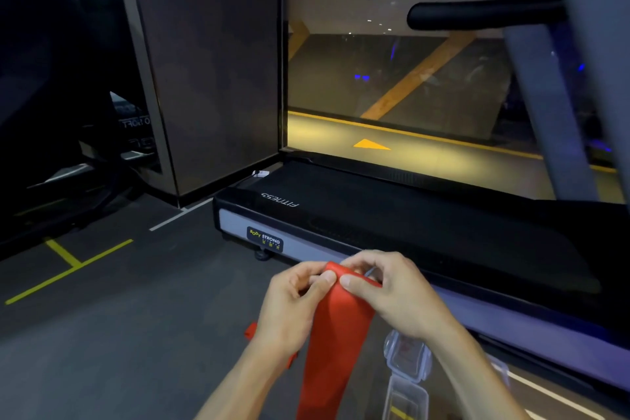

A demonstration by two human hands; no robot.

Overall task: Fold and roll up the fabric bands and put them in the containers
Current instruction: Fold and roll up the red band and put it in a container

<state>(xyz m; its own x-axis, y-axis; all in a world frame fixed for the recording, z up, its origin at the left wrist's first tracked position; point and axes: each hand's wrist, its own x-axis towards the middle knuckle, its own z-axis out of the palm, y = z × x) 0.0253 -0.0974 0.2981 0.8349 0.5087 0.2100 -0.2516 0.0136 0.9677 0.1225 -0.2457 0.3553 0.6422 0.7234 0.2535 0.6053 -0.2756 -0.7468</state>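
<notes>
Far left: dark gym machine [51, 78], yellow tape lines [68, 259] on the grey floor [136, 334]. Nothing of the task there.

Left of centre: a small red scrap [251, 331] low beside the left wrist, possibly another part of the band or a second one; cannot tell which.

Centre: left hand [289, 303] pinching the top edge of the red fabric band [335, 324], thumb and fingers curled onto it. Right hand [385, 290] just beside, likewise clamped on the same top edge, thumb on the near face, fingers curled over the far side. Band held up in the air, in front of the treadmill base [341, 225], its top end folded or just starting to roll between the two hands, the rest hanging straight down and out of view at the bottom.

Right of centre, below the right wrist: two clear plastic containers [407, 361] on the floor, the nearer one [405, 399] partly cut off; something reddish inside the farther one, too blurred to name.

Risks, as a judgement: a roll begun crooked, because the long tail hangs free and can twist; a loose first turn springing open if either pinch slackens; a roll too fat for the small containers if wound slack; tail dragging on the floor.
</notes>
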